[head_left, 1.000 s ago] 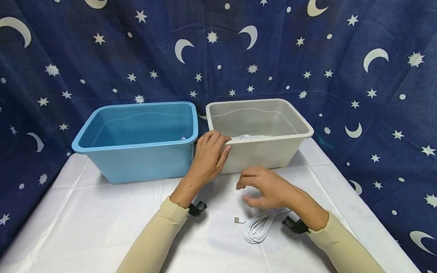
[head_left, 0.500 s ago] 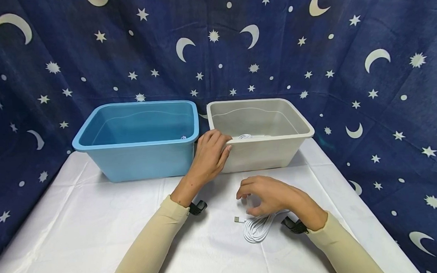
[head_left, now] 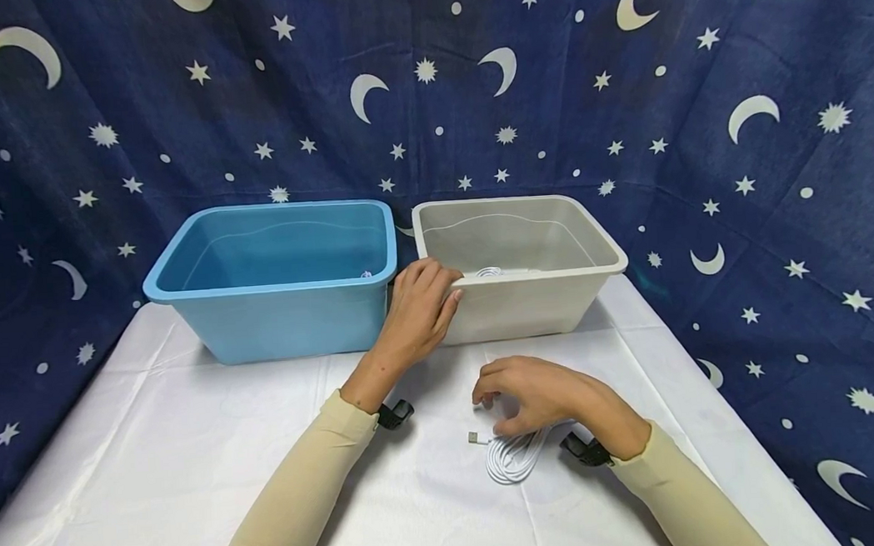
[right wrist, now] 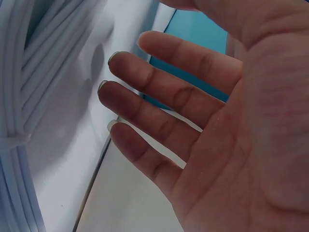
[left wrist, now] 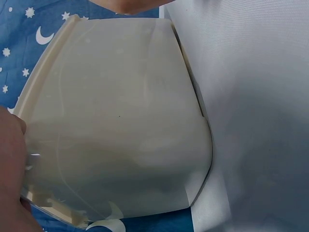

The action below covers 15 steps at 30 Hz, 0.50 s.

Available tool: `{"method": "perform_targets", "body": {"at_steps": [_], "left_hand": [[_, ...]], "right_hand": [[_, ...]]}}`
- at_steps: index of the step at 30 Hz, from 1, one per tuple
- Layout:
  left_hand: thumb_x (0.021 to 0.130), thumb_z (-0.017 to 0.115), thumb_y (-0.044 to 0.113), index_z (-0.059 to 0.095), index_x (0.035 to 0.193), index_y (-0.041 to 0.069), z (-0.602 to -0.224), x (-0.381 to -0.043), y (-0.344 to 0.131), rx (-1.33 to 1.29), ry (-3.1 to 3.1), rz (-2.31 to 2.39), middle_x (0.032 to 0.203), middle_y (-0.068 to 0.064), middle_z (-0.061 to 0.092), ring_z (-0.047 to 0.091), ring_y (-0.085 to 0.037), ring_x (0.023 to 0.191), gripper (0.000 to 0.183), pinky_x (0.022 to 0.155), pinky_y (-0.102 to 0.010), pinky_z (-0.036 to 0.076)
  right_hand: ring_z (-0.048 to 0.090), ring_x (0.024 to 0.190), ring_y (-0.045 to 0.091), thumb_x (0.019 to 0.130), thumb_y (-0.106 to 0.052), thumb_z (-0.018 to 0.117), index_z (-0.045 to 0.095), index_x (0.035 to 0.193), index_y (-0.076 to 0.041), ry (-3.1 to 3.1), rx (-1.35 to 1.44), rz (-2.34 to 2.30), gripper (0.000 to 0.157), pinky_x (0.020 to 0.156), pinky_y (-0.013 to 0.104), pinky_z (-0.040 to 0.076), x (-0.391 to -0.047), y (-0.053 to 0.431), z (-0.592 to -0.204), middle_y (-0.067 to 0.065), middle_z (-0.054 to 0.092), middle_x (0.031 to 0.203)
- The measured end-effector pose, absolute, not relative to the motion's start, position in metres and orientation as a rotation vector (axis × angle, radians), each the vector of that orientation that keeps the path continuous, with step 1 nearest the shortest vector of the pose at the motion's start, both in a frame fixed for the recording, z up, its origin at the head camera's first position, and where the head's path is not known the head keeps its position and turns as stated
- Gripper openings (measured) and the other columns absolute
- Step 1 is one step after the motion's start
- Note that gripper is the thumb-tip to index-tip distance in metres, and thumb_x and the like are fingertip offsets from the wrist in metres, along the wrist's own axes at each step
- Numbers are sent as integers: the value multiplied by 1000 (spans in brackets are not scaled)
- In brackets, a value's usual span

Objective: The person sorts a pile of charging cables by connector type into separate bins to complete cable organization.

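Note:
My left hand (head_left: 418, 307) grips the near left corner of a grey plastic bin (head_left: 537, 304), fingers over the rim and thumb against the outer wall. In the left wrist view the bin's wall (left wrist: 116, 106) fills the middle, with the hand (left wrist: 12, 169) at the left edge. A white coiled USB cable (head_left: 510, 462) lies on the table, its plug (head_left: 473, 438) pointing left. Just above the coil hovers my right hand (head_left: 540, 392), fingers loosely bent and apart. The right wrist view shows nothing in its palm (right wrist: 217, 145); the coil (right wrist: 14, 96), bound by a tie, is beside it.
A blue bin (head_left: 290, 325) stands left of the grey one, with a small pale item (head_left: 365, 274) inside. White cable (head_left: 489, 271) is partly visible inside the grey bin. Both stand on a white-covered table (head_left: 142, 483) before a dark blue star-and-moon curtain (head_left: 422, 23).
My right hand has lowered slightly toward the cable coil, its fingers bending a little more. The left hand stays on the grey bin's rim.

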<state>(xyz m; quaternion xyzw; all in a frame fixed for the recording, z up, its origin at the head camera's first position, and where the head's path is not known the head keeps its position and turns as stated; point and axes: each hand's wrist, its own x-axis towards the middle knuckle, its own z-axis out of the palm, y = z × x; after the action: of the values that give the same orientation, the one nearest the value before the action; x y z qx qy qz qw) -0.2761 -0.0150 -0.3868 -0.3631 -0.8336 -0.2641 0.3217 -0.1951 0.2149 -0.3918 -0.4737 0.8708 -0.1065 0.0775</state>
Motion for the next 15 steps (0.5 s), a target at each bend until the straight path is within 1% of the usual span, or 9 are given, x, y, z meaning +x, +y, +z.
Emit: {"method": "perform_targets", "body": {"at_steps": [4,9,11,15], "left_hand": [[113,49,27,68,124,10,-386,-275,-15,-955,-2178,-699,111,-5,64,52,-30,126,27,113,-53,37],[113,49,27,68,123,10,-386,-276,-15,-955,-2176,-699,111,-5,64,52,-30,126,27,113,-52,37],[113,48,27,67,124,10,-386,-276,-15,-956,-2180,-699,111,-5,64,52,-30,126,28,113,-52,37],[113,47,27,67,124,10,-386,-276,-15,-956,-2186,-701,112,-5,64,52,-30,127,29,113,-52,37]], "right_hand": [[66,96,13,84,-26,86,75,117,-15,2589,-1396,-313,36,89,30,54,-194,215,-393,-5,69,103],[64,90,10,80,-26,89,75,107,-17,2531,-1320,-307,32,83,25,52,-192,220,-391,-7,67,96],[62,86,10,79,-26,91,74,106,-17,2496,-1251,-312,33,81,24,51,-190,222,-389,-7,66,93],[61,84,9,75,-24,95,70,110,-18,2440,-1101,-313,43,80,24,50,-186,227,-383,-6,65,91]]}}
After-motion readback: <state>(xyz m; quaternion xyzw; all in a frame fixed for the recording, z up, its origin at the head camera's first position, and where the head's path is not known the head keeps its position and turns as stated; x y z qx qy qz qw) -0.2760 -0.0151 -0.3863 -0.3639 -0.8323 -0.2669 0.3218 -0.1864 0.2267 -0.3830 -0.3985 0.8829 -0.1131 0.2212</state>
